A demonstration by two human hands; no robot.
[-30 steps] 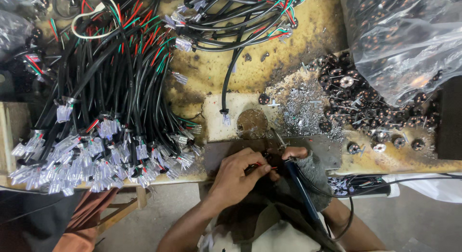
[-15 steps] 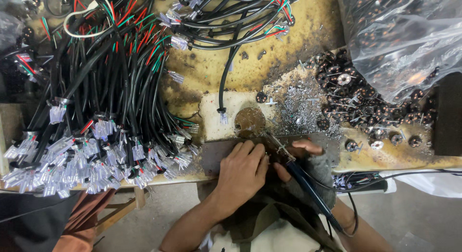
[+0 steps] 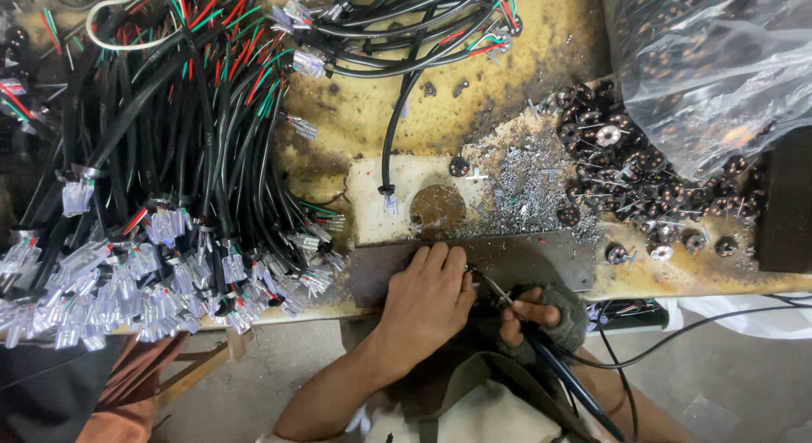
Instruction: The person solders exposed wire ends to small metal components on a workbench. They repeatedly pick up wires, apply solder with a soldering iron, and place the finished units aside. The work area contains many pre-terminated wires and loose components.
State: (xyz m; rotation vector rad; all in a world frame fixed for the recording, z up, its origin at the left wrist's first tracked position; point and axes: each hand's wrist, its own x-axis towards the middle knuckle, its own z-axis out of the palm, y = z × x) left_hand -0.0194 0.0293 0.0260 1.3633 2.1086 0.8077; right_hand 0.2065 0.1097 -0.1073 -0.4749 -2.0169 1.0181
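Observation:
My left hand (image 3: 427, 295) rests knuckles up on the dark metal plate (image 3: 541, 261) at the bench's front edge, fingers curled over something small that I cannot make out. My right hand (image 3: 541, 316), in a grey fingerless glove, grips a soldering iron (image 3: 558, 367) with a dark blue handle. Its thin tip points up and left at my left fingertips. A single black cable (image 3: 391, 147) with a clear connector end lies just above my left hand on a pale patch of bench.
A big bundle of black cables with clear connectors (image 3: 161, 240) covers the bench's left half. Small round black parts (image 3: 643, 189) and metal shavings (image 3: 524, 189) lie at right, under a clear plastic bag (image 3: 719, 62). A black cord (image 3: 677, 333) runs right.
My left hand has slid up onto the metal plate and flattened. The right hand with the iron has shifted slightly right and lower, its tip staying close to the left fingers.

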